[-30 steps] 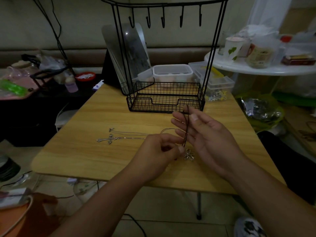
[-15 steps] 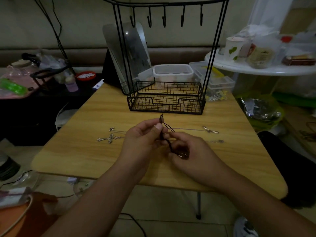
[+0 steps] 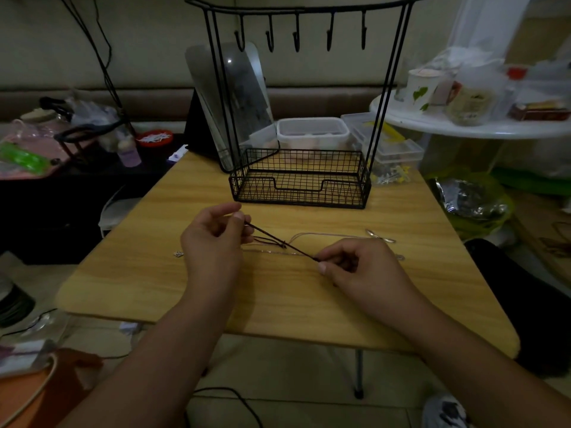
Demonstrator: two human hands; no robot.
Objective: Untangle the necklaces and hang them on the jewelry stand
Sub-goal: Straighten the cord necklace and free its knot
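Dark cord necklace (image 3: 279,240) is stretched taut above the tabletop (image 3: 278,291), pinched by left hand (image 3: 213,239) and right hand (image 3: 355,267). Thin chains (image 3: 333,234) lie beneath it. Jewelry stand (image 3: 302,180) at 12 o'clock: all 5 hooks bare; untangling incomplete.

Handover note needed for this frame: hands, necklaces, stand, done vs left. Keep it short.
Left hand pinches one end of the dark cord necklace; right hand pinches the other, cord pulled taut above the wooden table.
Thin chain necklaces lie on the table under and behind the cord; whether they still tangle with it is unclear.
Jewelry stand at the table's far edge; all five hooks bare.
Done: nothing hung.
Left: free the cord, hang it, then the chains.
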